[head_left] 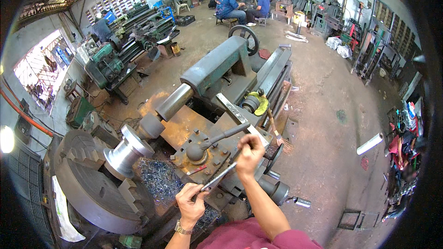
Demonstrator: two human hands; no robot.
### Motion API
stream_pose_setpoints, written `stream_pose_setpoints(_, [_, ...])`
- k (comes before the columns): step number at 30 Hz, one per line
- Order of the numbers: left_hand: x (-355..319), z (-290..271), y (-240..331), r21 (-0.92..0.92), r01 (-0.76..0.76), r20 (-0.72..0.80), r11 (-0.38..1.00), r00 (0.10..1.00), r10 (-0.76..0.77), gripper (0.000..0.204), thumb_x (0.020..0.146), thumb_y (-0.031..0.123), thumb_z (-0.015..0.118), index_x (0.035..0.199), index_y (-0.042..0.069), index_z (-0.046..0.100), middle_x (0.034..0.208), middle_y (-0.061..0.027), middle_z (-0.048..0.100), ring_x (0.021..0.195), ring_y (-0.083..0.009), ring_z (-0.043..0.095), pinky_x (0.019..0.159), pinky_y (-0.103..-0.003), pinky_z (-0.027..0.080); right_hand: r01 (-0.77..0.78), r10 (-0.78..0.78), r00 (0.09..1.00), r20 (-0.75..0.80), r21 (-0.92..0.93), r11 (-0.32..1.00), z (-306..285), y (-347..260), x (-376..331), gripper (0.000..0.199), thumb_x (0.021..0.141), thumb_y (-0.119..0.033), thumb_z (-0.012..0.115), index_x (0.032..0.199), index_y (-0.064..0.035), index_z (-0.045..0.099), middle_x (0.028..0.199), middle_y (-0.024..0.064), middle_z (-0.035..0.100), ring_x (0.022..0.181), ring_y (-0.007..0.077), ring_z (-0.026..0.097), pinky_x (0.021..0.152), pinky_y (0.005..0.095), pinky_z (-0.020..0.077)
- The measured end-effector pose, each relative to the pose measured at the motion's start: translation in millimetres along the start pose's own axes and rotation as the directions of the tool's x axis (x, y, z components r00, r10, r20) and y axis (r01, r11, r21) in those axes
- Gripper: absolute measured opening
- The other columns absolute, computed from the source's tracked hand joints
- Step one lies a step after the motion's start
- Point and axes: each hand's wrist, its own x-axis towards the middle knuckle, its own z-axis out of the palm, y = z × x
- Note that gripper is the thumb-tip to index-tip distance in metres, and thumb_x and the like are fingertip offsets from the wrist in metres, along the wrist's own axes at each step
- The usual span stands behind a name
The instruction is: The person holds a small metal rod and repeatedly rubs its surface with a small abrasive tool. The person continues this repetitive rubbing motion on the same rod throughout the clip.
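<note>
My left hand [191, 204] is closed around the near end of a thin silvery metal bar [219, 175], darker toward that end. The bar slants up to the right across the lathe's tool post [199, 152]. Beside its far end my right hand [250, 156] is curled closed; what its fingers hold, if anything, is hidden. The long tool post lever [226, 133] points toward that hand. Left of the hands, a shiny flanged metal workpiece [124, 152] sits between the big chuck [97, 184] and the tailstock [207, 71]. A small red-and-grey piece [197, 169] lies on the tool post.
Metal chips [160, 180] pile below the workpiece. A brush [278, 137] and a yellow-green cloth [261, 103] rest at the lathe's right side. A white roll [369, 144] lies on the floor. Another lathe [108, 62] and two seated people [228, 7] are farther back.
</note>
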Motion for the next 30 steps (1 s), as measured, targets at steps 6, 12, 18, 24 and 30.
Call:
stream_pose_setpoints(6, [-1.0, 7.1, 10.4, -0.017, 0.022, -0.093, 1.000, 0.995, -0.024, 0.010, 0.080, -0.001, 0.078, 0.088, -0.002, 0.073, 0.078, -0.0110, 0.071, 0.070, -0.0233, 0.068, 0.065, -0.033, 0.052, 0.278, -0.287, 0.957, -0.043, -0.152, 0.949, 40.1, 27.2, 3.7, 0.025, 0.080, 0.018, 0.043, 0.083, -0.0012, 0.058, 0.076, 0.0023, 0.054, 0.070, 0.0125, 0.051, 0.063, 0.0262, 0.0409])
stream_pose_setpoints(12, [0.2, 5.4, 7.9, 0.028, -0.014, -0.084, 1.000, 0.996, 0.016, 0.008, 0.078, -0.005, 0.075, 0.086, -0.004, 0.074, 0.076, -0.0133, 0.068, 0.069, -0.0272, 0.066, 0.064, -0.034, 0.050, 0.172, -0.120, 0.965, 0.231, -0.219, 0.960, 13.9, 4.3, 1.1, 0.023, 0.084, 0.016, 0.044, 0.084, 0.0007, 0.061, 0.078, 0.0031, 0.059, 0.073, 0.0134, 0.057, 0.068, 0.0279, 0.0476])
stream_pose_setpoints(18, [-1.8, -4.1, 3.1, -0.084, 0.007, 0.008, 0.996, 1.000, -0.006, 0.009, 0.085, -0.002, 0.077, 0.094, -0.004, 0.075, 0.084, -0.0107, 0.072, 0.076, -0.0198, 0.069, 0.070, -0.030, 0.053, -0.177, 0.257, 0.811, 0.525, -0.199, 0.964, -51.1, -66.1, -4.4, 0.025, 0.088, 0.009, 0.044, 0.089, -0.0016, 0.066, 0.081, 0.0061, 0.069, 0.067, 0.0089, 0.057, 0.062, 0.0266, 0.0480])
stream_pose_setpoints(24, [4.2, -7.6, 23.5, -0.117, -0.031, -0.020, 0.993, 0.999, 0.029, 0.010, 0.087, 0.001, 0.077, 0.096, -0.003, 0.075, 0.086, -0.0097, 0.074, 0.077, -0.0179, 0.070, 0.070, -0.029, 0.055, 0.158, 0.139, 0.763, 0.631, -0.391, 0.907, -41.0, -76.6, -3.5, 0.015, 0.090, 0.003, 0.057, 0.101, 0.0008, 0.067, 0.086, 0.0059, 0.071, 0.081, 0.0131, 0.066, 0.072, 0.0278, 0.0523])
stream_pose_setpoints(30, [15.7, -25.7, 19.7, -0.136, 0.081, 0.111, 0.987, 0.992, -0.066, 0.014, 0.092, 0.007, 0.075, 0.101, -0.003, 0.076, 0.089, -0.0103, 0.074, 0.081, -0.0162, 0.069, 0.073, -0.027, 0.054, 0.412, 0.141, 0.619, 0.773, -0.472, 0.779, -54.6, -117.7, -13.0, 0.018, 0.088, -0.004, 0.071, 0.106, -0.0035, 0.071, 0.096, 0.0110, 0.074, 0.089, 0.0237, 0.072, 0.080, 0.0317, 0.0543])
